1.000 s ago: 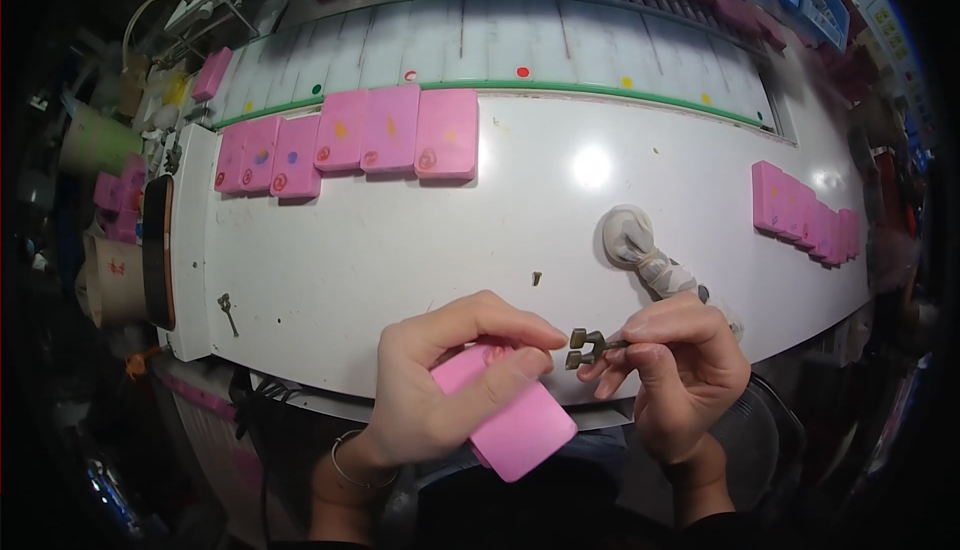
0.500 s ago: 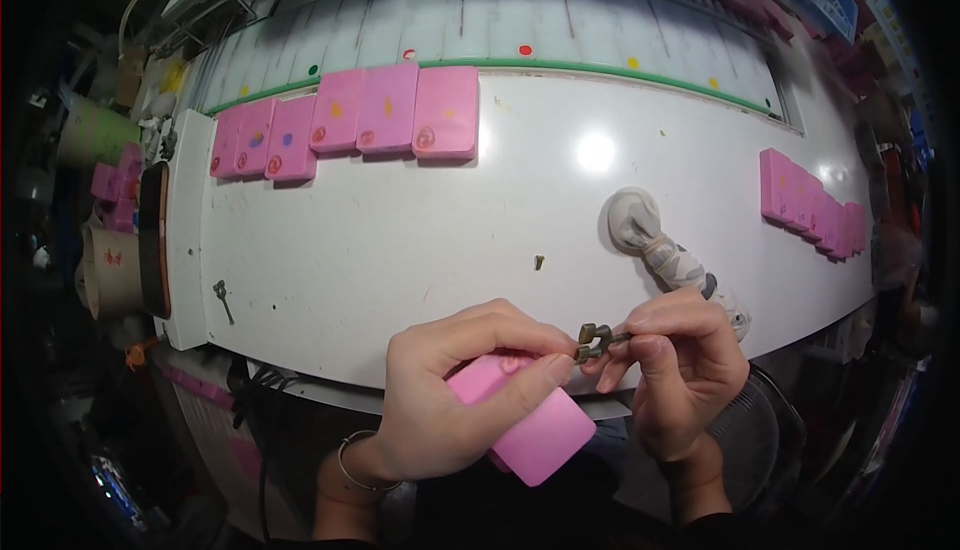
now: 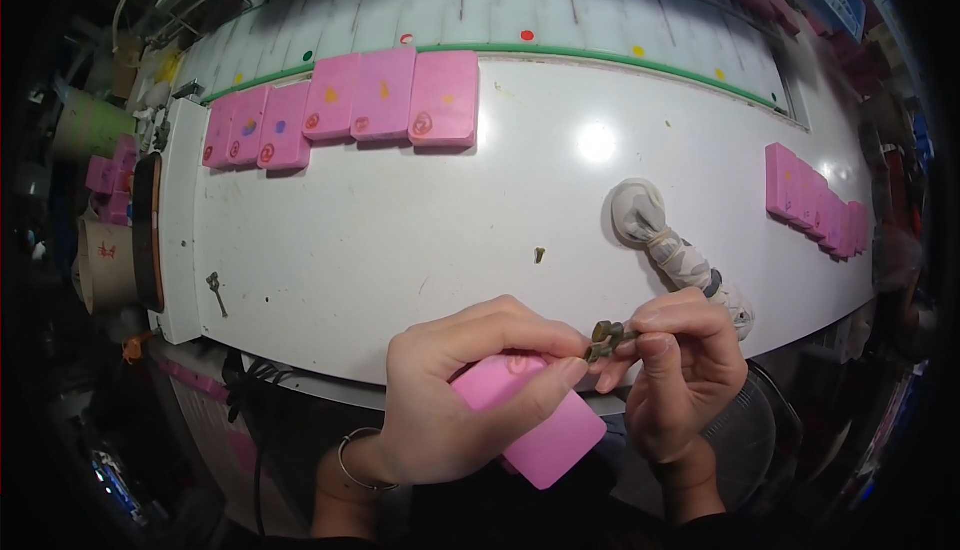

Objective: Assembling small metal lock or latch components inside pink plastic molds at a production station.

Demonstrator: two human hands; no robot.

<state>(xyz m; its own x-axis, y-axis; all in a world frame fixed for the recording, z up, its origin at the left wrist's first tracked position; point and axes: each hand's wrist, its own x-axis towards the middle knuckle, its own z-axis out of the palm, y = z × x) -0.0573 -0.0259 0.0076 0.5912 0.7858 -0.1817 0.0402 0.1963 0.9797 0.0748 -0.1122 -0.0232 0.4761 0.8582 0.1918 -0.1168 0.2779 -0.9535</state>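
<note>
At the near edge of the white table (image 3: 370, 250), two bare hands, paired over one small part.

Item: dark metallic-looking piece (image 3: 606, 332), forked at one end, located between the two sets of fingertips.

Item: right hand (image 3: 692, 375), closed in a pinch, thumb against fingers, with hold of the stem of the piece.

Item: left hand (image 3: 440, 400), curled around a pink block (image 3: 553, 440) with rounded corners, tilted below the thumb; thumb and index tips reach the forked end. Whether these tips pinch it or merely touch it cannot be told.

Change noted: one second ago the forked end stands just clear of the left fingertips; now they meet it, and the fork shows at a different angle. Judged from this, the work passes from one-handed holding to handling by both hands, the block staying in the left grasp.

Surroundings, on the table: six pink blocks (image 3: 445, 100), side by side, upper left; further pink blocks (image 3: 786, 180), far right; cloth-wrapped object (image 3: 636, 212), beyond the right hand; small dark fragment (image 3: 540, 255), alone, mid-table.
</note>
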